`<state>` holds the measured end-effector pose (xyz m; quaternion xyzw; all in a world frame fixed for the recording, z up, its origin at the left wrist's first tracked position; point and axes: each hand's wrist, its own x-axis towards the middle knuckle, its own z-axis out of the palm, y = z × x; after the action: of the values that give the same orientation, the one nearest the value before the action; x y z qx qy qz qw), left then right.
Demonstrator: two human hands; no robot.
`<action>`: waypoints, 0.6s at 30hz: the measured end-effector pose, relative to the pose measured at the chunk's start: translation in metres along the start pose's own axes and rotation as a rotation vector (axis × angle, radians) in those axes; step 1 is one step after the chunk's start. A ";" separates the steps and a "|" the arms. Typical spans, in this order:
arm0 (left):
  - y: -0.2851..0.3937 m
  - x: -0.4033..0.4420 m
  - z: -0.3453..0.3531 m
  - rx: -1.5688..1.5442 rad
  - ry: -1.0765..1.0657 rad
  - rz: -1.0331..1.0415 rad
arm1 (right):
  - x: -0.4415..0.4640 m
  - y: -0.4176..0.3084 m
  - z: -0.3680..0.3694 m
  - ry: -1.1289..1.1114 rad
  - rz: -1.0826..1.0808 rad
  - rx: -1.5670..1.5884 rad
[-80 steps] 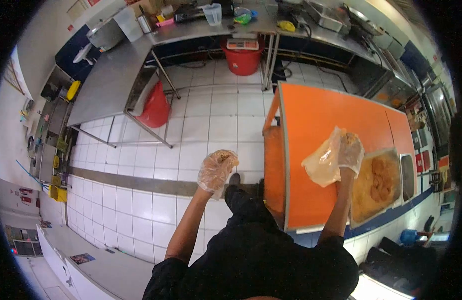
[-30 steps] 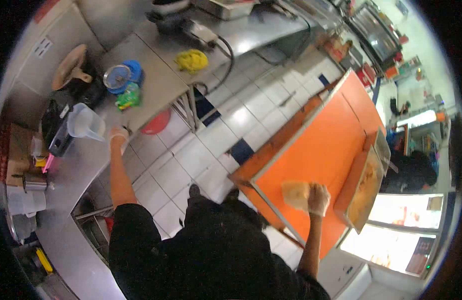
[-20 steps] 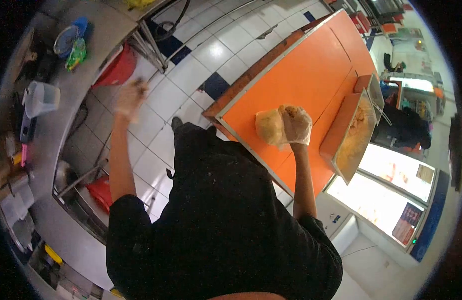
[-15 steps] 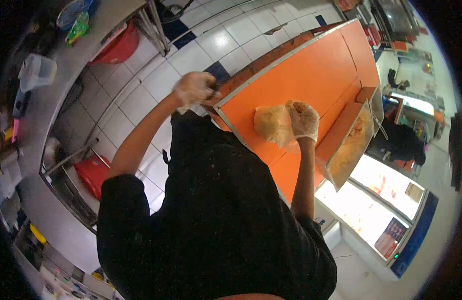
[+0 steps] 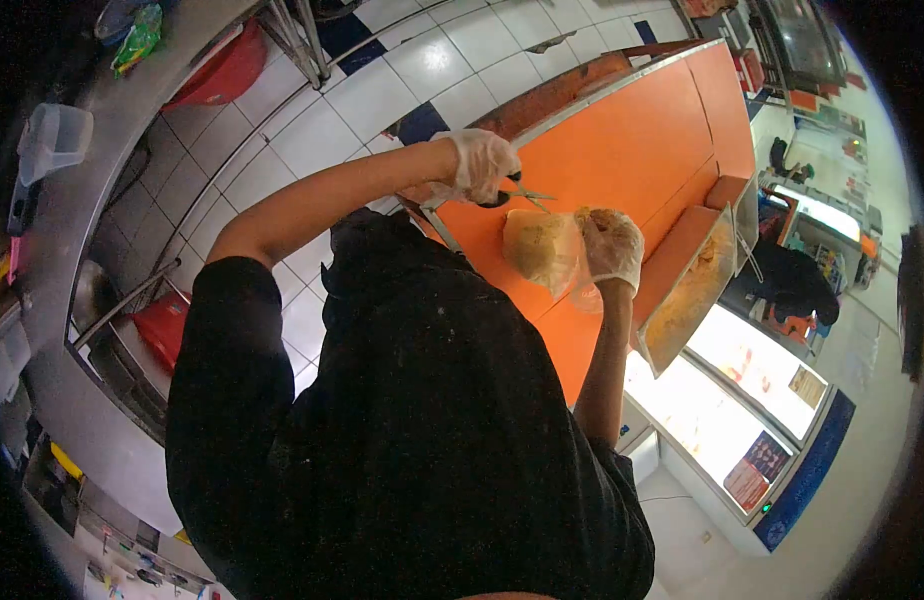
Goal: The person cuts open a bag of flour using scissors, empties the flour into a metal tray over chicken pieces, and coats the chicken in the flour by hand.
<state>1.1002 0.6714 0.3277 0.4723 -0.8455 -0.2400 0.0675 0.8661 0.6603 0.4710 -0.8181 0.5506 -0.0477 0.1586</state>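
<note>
The left hand (image 5: 482,168), gloved, is closed around the handles of the scissors (image 5: 527,193); the blades are slightly parted and point toward the bag (image 5: 542,248). The right hand (image 5: 610,243), gloved, grips one end of the bag, above the orange table (image 5: 622,130). The tray (image 5: 690,300) is located just beside the right hand.

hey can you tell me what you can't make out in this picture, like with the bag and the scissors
All in the head view:
- What the plastic bag holds: its cloudy film hides it.
- How the left hand's fingers sit in the scissors' handles: the hand covers them.
- Any print on the red sign: too small.
- The blue item's full shape: cut off by the top edge.
</note>
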 end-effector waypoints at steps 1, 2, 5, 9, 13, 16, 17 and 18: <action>-0.010 0.017 0.021 -0.016 -0.011 0.052 | 0.001 -0.001 0.000 -0.009 0.001 -0.004; -0.012 0.029 0.032 -0.034 -0.020 0.105 | 0.001 -0.001 0.000 0.000 -0.002 -0.080; 0.009 0.037 0.001 -0.187 -0.018 0.106 | 0.001 -0.008 -0.004 0.001 0.013 -0.105; 0.037 0.035 -0.057 -0.093 -0.247 0.116 | 0.004 -0.017 -0.014 -0.111 0.070 -0.104; 0.033 0.043 -0.048 -0.017 -0.330 0.143 | 0.003 -0.005 -0.007 -0.059 -0.024 -0.230; 0.029 0.045 -0.047 -0.084 -0.303 0.152 | 0.004 -0.003 -0.007 -0.077 0.002 -0.182; 0.026 0.046 -0.044 -0.086 -0.304 0.153 | 0.005 -0.004 -0.008 -0.081 -0.021 -0.200; 0.025 0.045 -0.042 -0.112 -0.281 0.164 | 0.005 -0.006 -0.008 -0.084 -0.045 -0.218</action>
<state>1.0704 0.6305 0.3708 0.3593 -0.8675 -0.3441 -0.0057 0.8709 0.6560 0.4803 -0.8439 0.5270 0.0432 0.0907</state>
